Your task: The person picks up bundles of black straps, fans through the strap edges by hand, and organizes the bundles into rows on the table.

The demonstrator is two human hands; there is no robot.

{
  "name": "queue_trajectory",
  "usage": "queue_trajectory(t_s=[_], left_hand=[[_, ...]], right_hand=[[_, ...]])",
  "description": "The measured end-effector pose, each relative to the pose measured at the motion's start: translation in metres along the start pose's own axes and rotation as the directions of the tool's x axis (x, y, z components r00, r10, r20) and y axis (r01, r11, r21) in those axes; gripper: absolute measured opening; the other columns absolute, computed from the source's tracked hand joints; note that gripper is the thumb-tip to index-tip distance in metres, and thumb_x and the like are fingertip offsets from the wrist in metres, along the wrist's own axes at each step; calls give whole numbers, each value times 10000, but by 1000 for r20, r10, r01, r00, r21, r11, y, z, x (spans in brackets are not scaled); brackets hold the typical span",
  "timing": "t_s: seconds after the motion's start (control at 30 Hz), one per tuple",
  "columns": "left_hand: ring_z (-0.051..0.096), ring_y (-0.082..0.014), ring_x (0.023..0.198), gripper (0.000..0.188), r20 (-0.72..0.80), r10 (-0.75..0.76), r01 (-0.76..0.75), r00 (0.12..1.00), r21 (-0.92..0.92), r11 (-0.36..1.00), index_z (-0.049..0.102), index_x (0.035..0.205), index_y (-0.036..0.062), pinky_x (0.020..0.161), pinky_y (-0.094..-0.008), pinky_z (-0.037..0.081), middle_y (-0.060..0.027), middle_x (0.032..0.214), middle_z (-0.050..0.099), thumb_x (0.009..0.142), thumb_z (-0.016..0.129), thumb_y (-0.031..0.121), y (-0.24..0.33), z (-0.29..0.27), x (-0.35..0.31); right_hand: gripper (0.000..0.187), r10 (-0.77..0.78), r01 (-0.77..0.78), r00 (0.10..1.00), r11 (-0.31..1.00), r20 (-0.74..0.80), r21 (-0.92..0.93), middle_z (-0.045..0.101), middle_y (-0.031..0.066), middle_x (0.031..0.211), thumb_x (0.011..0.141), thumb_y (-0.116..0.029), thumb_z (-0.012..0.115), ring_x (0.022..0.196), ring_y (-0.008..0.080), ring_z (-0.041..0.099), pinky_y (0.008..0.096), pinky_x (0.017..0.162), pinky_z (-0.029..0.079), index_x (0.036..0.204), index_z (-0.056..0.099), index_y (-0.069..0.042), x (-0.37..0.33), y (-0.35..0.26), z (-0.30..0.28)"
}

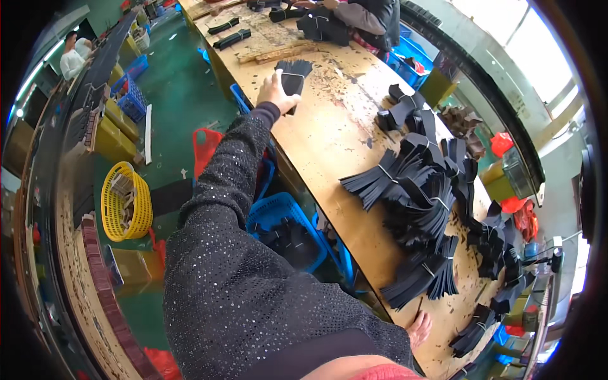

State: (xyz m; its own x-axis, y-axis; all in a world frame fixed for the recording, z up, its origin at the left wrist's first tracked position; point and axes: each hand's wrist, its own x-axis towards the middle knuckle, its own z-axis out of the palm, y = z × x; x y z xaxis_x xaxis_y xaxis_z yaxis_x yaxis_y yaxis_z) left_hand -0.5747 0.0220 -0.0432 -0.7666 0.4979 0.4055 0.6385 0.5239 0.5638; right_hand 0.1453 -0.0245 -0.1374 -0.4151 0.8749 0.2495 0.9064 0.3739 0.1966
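My left hand (276,92) reaches far out over the table, its fingers and thumb closed round a bundle of black strips (295,67). The strips fan out beyond the fingers, and a smooth dark end with a pale band shows beside the thumb. Down by the near table edge, my right hand (419,329) lies on the wood with its fingers loosely stretched; my sleeve hides part of it. A thin dark sliver lies by its fingertips. Ahead of that hand is a heap of tied black strip bundles (418,202), fanned at their ends.
The long wooden table (329,133) carries scraps and more bundles (232,39). At its far end a person (373,22) works. Blue crates (285,221) stand below the left edge, with a yellow basket (126,201) on the green floor. A dark rail (487,82) runs along the right.
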Motion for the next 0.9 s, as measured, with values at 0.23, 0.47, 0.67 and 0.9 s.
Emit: queue_trajectory(t_s=[0.23, 0.47, 0.67, 0.9], left_hand=[[411, -343, 1227, 805, 386, -164, -12, 908, 415, 910, 344, 1338, 227, 1001, -543, 307, -162, 1336, 405, 618, 659, 403, -52, 19, 48], [446, -341, 1172, 718, 225, 70, -125, 972, 239, 963, 397, 1285, 211, 965, -484, 375, -154, 1252, 456, 627, 658, 334, -97, 33, 99], [326, -352, 1289, 780, 437, 139, -334, 889, 411, 848, 280, 1388, 92, 1057, -426, 281, -215, 1378, 358, 739, 558, 424, -128, 91, 126], [390, -390, 1223, 838, 332, 92, -297, 939, 646, 703, 256, 1389, 140, 1016, -477, 311, -221, 1357, 362, 718, 613, 494, -146, 114, 161]], right_hand=[[679, -52, 41, 993, 994, -106, -99, 422, 125, 1313, 733, -403, 571, 1235, 350, 357, 463, 1015, 288, 1310, 399, -90, 1, 4, 10], [829, -9, 9, 1000, 1000, 5, 21, 403, 174, 1323, 664, -425, 680, 1248, 379, 342, 472, 1023, 264, 1330, 369, -43, 3, -13, -21], [637, 17, -15, 1000, 983, -8, 181, 427, 228, 1286, 716, -247, 564, 1208, 421, 376, 488, 1012, 291, 1286, 419, -2, 17, -31, -42], [773, 142, -164, 976, 979, 165, 124, 394, 175, 1299, 589, -190, 676, 1241, 373, 327, 470, 1033, 259, 1297, 392, -63, 31, -33, -58]])
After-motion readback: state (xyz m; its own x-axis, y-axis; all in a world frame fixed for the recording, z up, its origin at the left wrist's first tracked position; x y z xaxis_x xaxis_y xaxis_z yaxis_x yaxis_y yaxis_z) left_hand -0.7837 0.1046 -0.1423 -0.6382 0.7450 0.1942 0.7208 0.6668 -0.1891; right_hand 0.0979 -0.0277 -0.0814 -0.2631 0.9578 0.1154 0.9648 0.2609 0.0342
